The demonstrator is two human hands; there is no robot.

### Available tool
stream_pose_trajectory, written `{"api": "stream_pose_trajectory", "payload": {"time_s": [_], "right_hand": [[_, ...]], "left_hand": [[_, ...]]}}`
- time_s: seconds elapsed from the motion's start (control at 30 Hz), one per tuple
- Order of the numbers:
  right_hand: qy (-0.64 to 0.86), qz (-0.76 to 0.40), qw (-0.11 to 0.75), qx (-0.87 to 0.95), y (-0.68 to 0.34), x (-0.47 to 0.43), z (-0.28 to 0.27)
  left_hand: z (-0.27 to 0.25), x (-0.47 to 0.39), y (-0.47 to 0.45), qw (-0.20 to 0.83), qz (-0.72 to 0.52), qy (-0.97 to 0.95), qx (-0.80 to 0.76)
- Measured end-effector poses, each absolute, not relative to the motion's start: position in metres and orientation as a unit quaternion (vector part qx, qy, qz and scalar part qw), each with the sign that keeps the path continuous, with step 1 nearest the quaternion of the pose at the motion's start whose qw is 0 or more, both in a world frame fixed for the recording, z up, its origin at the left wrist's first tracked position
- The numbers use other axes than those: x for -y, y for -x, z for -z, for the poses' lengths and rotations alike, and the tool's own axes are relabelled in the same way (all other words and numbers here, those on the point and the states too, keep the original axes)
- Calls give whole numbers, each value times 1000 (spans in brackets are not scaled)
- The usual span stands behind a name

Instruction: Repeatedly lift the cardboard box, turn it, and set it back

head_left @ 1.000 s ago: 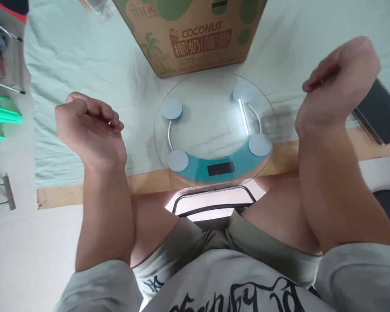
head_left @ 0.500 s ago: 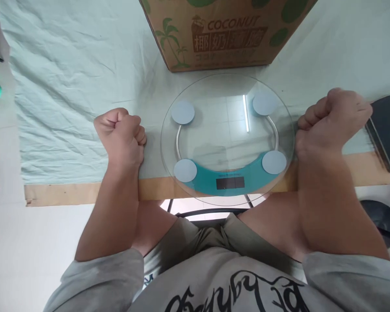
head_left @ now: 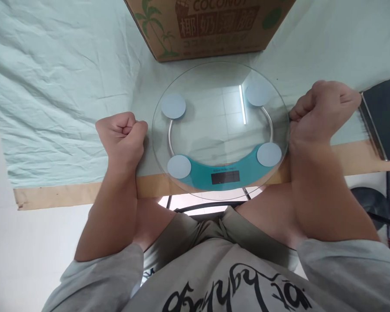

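A round glass bathroom scale (head_left: 201, 130) lies between my hands, its front rim reaching past the table edge. Its teal band carries a dark display (head_left: 225, 177) with no digits visible. To the left of the scale, my left hand (head_left: 121, 134) rests as a fist on the cloth, a small gap from the glass. My right hand (head_left: 325, 110), also a fist, is close against the scale's right rim; whether it touches cannot be made out. Nothing shows in either fist.
A brown coconut-print cardboard box (head_left: 211, 32) stands just behind the scale. A dark phone-like slab (head_left: 385, 117) lies right of my right hand. Pale green cloth (head_left: 68, 86) covers the table up to its wooden front edge (head_left: 58, 196). Below are my legs and a dark round object (head_left: 370, 203).
The view has shifted slightly, so the scale, box and slab sit a little higher and farther left. My left hand appears slightly nearer the scale. Both fists stay closed.
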State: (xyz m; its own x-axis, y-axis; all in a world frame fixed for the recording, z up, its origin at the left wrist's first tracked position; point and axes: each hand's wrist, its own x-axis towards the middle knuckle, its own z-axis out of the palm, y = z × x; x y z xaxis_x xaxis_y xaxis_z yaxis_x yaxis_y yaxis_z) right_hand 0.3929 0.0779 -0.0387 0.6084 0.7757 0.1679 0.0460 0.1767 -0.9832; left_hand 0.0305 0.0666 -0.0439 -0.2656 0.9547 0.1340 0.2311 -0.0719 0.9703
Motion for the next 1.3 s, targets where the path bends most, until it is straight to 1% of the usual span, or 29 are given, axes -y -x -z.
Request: {"api": "stream_pose_trajectory", "payload": {"time_s": [0.2, 0.5, 0.77, 1.1, 1.17, 1.3], "right_hand": [[606, -254, 649, 384, -393, -78, 38], [613, -263, 644, 373, -388, -79, 33], [634, -260, 630, 366, -383, -79, 28], [652, -279, 613, 349, -381, -80, 24], [659, -294, 601, 342, -381, -82, 21], [681, -343, 558, 327, -387, -88, 16]], "left_hand": [[48, -66, -28, 340, -534, -510, -582], [45, -67, -31, 348, -518, -532, -572], [38, -68, -36, 363, -495, -518, -596], [34, -69, -35, 392, -432, -525, -620], [33, -71, -32, 413, -405, -529, -621], [25, -80, -22, 484, -311, -536, -618]]}}
